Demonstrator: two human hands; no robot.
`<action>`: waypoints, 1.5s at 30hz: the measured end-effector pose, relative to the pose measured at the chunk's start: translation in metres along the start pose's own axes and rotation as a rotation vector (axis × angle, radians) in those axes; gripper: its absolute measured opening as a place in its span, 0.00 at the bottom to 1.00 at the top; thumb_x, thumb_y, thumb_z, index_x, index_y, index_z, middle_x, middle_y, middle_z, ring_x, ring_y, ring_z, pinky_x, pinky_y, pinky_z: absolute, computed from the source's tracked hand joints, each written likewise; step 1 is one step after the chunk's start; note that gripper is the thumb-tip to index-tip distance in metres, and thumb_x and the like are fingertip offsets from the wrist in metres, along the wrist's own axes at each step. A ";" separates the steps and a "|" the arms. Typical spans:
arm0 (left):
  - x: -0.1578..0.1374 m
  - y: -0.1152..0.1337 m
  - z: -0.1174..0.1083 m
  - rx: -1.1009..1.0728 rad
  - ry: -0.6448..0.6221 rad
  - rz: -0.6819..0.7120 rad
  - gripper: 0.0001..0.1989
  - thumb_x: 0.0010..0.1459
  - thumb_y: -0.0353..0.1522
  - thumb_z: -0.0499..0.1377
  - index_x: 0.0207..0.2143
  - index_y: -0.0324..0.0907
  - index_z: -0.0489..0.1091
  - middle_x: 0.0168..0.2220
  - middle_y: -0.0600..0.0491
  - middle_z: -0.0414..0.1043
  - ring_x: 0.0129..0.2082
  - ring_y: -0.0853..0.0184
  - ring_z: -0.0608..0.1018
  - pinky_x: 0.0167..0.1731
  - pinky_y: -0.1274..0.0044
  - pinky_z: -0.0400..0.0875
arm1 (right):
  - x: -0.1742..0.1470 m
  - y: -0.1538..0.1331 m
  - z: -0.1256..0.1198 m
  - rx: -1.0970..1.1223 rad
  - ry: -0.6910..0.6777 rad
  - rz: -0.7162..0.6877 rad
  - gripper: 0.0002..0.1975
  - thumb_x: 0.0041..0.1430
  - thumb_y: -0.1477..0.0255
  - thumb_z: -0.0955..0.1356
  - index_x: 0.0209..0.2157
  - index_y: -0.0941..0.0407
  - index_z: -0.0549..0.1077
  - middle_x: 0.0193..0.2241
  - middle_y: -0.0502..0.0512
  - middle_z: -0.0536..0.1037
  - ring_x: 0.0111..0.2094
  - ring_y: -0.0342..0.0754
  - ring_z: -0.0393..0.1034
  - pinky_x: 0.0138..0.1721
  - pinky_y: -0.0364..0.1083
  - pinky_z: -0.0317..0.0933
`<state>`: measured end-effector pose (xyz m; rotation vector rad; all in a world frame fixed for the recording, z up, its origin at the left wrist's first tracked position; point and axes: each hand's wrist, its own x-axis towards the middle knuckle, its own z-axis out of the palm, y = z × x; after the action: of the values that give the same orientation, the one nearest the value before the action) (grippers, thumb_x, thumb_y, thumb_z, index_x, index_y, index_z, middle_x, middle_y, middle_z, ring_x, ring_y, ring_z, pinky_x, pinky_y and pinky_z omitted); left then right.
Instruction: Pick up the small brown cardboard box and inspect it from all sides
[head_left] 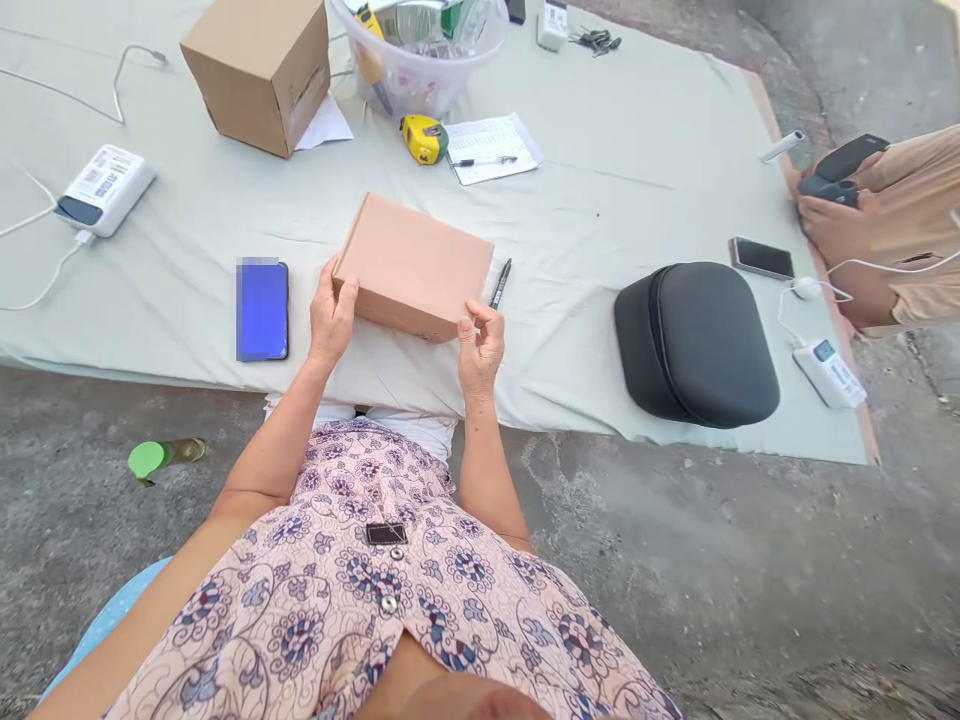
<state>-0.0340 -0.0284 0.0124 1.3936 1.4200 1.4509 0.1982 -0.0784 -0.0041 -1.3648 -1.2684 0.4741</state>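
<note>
Head view: a person sits on rough concrete ground at the edge of a pale green sheet (615,170), both hands on a flat box.
Box: the flat cardboard box (414,265) is a plain pinkish brown, closed, with no print on the faces that show; it is wide and shallow, turned a little so one corner points at the person.
Box position: it lies on the sheet right in front of the person, between a blue phone (262,308) to its left and a black pen (500,284) just beside its right edge.
Left hand: the left hand (331,318) reaches forward with the forearm straight, its thumb over the box's near left corner, palm against the side.
Left fingers: curled round that corner, gripping the box.
Right hand: the right hand (480,345) comes up from the lap, wrist bent, at the near right corner.
Right fingers: thumb and fingertips pinch the edge of the box, the other fingers folded loosely.
Around: a black padded case (697,345) sits well to the right, a yellow tape measure (424,138) and a larger brown carton (259,70) further back.
Other person: at the right edge another person's hand (840,215) holds a dark device.
</note>
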 end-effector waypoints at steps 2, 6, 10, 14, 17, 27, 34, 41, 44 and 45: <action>-0.001 -0.001 -0.003 -0.002 -0.014 0.020 0.36 0.58 0.60 0.55 0.57 0.44 0.68 0.57 0.43 0.73 0.58 0.55 0.75 0.62 0.65 0.68 | 0.004 -0.002 -0.001 0.025 0.011 0.005 0.20 0.62 0.50 0.66 0.42 0.52 0.73 0.43 0.56 0.73 0.47 0.49 0.70 0.47 0.48 0.70; -0.008 0.001 -0.020 -0.075 -0.079 0.054 0.28 0.58 0.52 0.60 0.54 0.46 0.67 0.53 0.45 0.73 0.54 0.58 0.77 0.56 0.68 0.73 | 0.021 -0.002 -0.007 0.086 -0.047 0.034 0.25 0.61 0.51 0.68 0.53 0.51 0.68 0.40 0.53 0.73 0.38 0.45 0.71 0.42 0.47 0.70; -0.015 0.015 -0.049 -0.095 -0.269 0.012 0.38 0.50 0.41 0.67 0.63 0.52 0.60 0.56 0.45 0.72 0.54 0.60 0.77 0.53 0.69 0.76 | 0.041 -0.009 -0.017 0.041 -0.133 -0.018 0.34 0.64 0.48 0.64 0.66 0.50 0.60 0.38 0.52 0.76 0.36 0.47 0.72 0.42 0.50 0.71; -0.016 0.028 -0.068 -0.069 -0.358 -0.068 0.44 0.47 0.38 0.70 0.66 0.56 0.60 0.54 0.46 0.73 0.50 0.61 0.77 0.50 0.69 0.78 | 0.047 -0.022 -0.025 -0.013 -0.168 -0.058 0.30 0.66 0.47 0.62 0.60 0.50 0.70 0.42 0.54 0.77 0.43 0.49 0.73 0.49 0.53 0.72; -0.016 0.030 -0.065 -0.027 -0.320 -0.024 0.43 0.50 0.45 0.71 0.66 0.57 0.61 0.50 0.47 0.73 0.45 0.61 0.78 0.44 0.71 0.79 | 0.041 -0.026 -0.028 0.013 -0.163 -0.052 0.29 0.64 0.47 0.64 0.58 0.49 0.71 0.40 0.53 0.78 0.43 0.50 0.73 0.51 0.55 0.71; -0.025 0.046 -0.029 0.072 -0.086 0.066 0.37 0.51 0.57 0.66 0.57 0.52 0.62 0.49 0.48 0.70 0.53 0.53 0.76 0.57 0.56 0.72 | 0.003 -0.052 -0.019 -0.154 -0.045 -0.065 0.30 0.58 0.48 0.70 0.55 0.51 0.67 0.53 0.59 0.71 0.54 0.55 0.69 0.57 0.57 0.68; -0.041 0.053 -0.001 0.307 0.033 0.055 0.50 0.39 0.60 0.70 0.58 0.47 0.57 0.59 0.38 0.64 0.64 0.44 0.68 0.60 0.58 0.70 | -0.005 -0.059 0.010 -0.387 0.100 -0.108 0.36 0.54 0.44 0.71 0.54 0.52 0.63 0.50 0.62 0.70 0.56 0.60 0.67 0.56 0.62 0.68; -0.042 0.050 0.004 0.534 0.016 0.037 0.53 0.46 0.67 0.59 0.63 0.42 0.53 0.64 0.33 0.61 0.65 0.44 0.68 0.55 0.59 0.74 | 0.002 -0.062 0.004 -0.556 0.012 -0.001 0.36 0.56 0.39 0.66 0.52 0.53 0.62 0.52 0.64 0.70 0.56 0.61 0.68 0.53 0.61 0.67; -0.040 0.046 0.003 0.546 0.018 0.073 0.52 0.47 0.67 0.59 0.62 0.42 0.54 0.63 0.33 0.62 0.64 0.45 0.70 0.54 0.61 0.75 | 0.003 -0.061 0.001 -0.535 0.009 -0.023 0.36 0.56 0.39 0.65 0.51 0.54 0.64 0.51 0.64 0.71 0.55 0.61 0.68 0.53 0.61 0.67; -0.040 0.044 0.002 0.545 0.018 0.085 0.51 0.48 0.66 0.59 0.61 0.42 0.54 0.63 0.33 0.63 0.63 0.45 0.71 0.53 0.61 0.75 | 0.003 -0.060 0.000 -0.526 0.010 -0.033 0.36 0.56 0.39 0.65 0.51 0.54 0.64 0.51 0.64 0.72 0.54 0.60 0.69 0.53 0.61 0.67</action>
<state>-0.0139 -0.0745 0.0452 1.7850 1.8786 1.1702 0.1749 -0.0901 0.0505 -1.7728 -1.4658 0.1066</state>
